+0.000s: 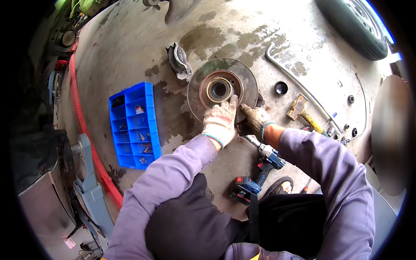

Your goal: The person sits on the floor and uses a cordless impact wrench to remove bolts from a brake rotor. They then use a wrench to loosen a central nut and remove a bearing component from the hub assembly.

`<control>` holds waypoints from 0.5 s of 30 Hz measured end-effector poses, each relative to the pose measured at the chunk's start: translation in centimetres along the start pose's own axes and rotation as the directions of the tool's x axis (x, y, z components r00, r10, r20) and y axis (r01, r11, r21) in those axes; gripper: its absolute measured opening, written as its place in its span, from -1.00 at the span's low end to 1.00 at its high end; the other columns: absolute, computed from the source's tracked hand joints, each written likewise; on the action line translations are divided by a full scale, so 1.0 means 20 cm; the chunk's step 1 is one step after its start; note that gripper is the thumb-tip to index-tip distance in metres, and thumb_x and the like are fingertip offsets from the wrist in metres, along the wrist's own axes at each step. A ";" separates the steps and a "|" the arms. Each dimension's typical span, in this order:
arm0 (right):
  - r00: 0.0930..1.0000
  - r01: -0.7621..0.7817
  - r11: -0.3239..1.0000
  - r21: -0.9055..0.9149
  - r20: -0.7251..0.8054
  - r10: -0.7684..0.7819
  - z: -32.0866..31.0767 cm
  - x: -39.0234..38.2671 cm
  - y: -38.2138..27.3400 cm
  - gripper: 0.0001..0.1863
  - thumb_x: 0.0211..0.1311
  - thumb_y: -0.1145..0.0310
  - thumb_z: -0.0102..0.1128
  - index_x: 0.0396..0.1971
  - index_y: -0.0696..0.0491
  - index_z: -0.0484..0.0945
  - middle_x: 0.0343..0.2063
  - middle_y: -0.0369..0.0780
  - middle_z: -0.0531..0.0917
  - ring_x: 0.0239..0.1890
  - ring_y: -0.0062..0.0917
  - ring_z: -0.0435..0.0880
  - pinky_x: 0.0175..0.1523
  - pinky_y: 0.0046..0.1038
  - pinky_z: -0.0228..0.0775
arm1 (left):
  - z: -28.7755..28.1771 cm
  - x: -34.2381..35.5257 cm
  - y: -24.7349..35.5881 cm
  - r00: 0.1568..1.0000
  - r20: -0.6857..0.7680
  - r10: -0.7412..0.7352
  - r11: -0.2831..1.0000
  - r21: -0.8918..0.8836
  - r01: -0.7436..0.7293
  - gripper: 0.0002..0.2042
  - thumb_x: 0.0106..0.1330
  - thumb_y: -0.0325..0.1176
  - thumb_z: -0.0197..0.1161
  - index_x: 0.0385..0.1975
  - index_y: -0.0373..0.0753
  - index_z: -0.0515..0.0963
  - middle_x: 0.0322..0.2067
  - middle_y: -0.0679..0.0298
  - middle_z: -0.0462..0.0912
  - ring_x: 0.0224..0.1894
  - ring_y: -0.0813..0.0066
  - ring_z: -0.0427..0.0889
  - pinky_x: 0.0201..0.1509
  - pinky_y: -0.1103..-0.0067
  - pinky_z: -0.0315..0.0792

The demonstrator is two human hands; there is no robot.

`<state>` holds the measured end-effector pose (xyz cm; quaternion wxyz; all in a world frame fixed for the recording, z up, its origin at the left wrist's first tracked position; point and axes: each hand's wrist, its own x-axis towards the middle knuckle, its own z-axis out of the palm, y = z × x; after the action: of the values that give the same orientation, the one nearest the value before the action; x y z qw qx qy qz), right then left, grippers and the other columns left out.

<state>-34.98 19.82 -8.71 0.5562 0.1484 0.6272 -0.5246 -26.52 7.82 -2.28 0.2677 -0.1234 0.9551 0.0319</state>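
Note:
A worn brake disc [200,82] with a rusty hub and a toothed ring [209,89] at its centre lies before me on the concrete floor. My left hand [219,121], in a dirty white knitted glove, rests on the disc's near side with fingers stretched toward the hub. Beside it, my right hand [256,120], gloved too, grips the disc's near right edge; one digit lies on top and the other fingers are mostly hidden. A dark part [243,128] shows below that hand; its kind is unclear. Just under the hands lies a blue cordless impact wrench [262,169].
Left of the disc sits a blue compartment tray [157,130] with small bolts. A metal bracket [179,61] lies beyond it. To the right are a hammer [299,108], a black ring [281,88] and a long bent bar [294,78]. A wheel [355,26] lies far right.

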 end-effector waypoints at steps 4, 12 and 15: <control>0.999 0.025 0.999 -0.034 -0.019 -0.026 -0.03 -0.01 -0.01 -0.50 0.46 0.02 0.17 -0.19 0.26 0.68 -0.39 -0.05 0.76 -0.45 -0.28 0.80 -0.34 -0.26 0.68 | -0.12 -0.01 -0.05 0.979 0.204 -0.010 0.998 -0.065 0.023 -0.08 0.24 -0.38 0.25 0.62 -0.13 -0.07 0.42 -0.13 0.29 0.29 -0.06 0.55 0.28 0.17 0.53; 1.000 0.000 0.992 0.130 -0.012 0.002 0.05 -0.15 -0.14 -0.55 0.49 0.09 0.15 -0.29 0.27 0.60 -0.54 -0.03 0.67 -0.58 -0.20 0.71 -0.47 -0.17 0.64 | -0.27 0.04 -0.16 0.990 0.136 0.028 0.999 -0.041 -0.022 -0.29 0.34 -0.46 0.02 0.56 -0.01 0.14 0.28 -0.16 0.45 0.17 -0.14 0.64 0.19 0.13 0.57; 1.000 0.015 0.995 0.098 0.013 -0.016 0.07 -0.15 -0.16 -0.55 0.50 0.10 0.14 -0.31 0.28 0.59 -0.57 -0.04 0.65 -0.62 -0.21 0.69 -0.51 -0.18 0.60 | -0.21 0.05 -0.18 1.000 0.023 0.012 1.000 -0.022 -0.011 -0.44 0.41 -0.44 -0.03 0.44 -0.04 0.32 0.16 -0.10 0.54 0.09 -0.08 0.69 0.09 0.14 0.61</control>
<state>-35.80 18.56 -4.35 0.5484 0.1671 0.5981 -0.5600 -28.55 3.61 0.79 0.2771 -0.1203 0.9522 0.0451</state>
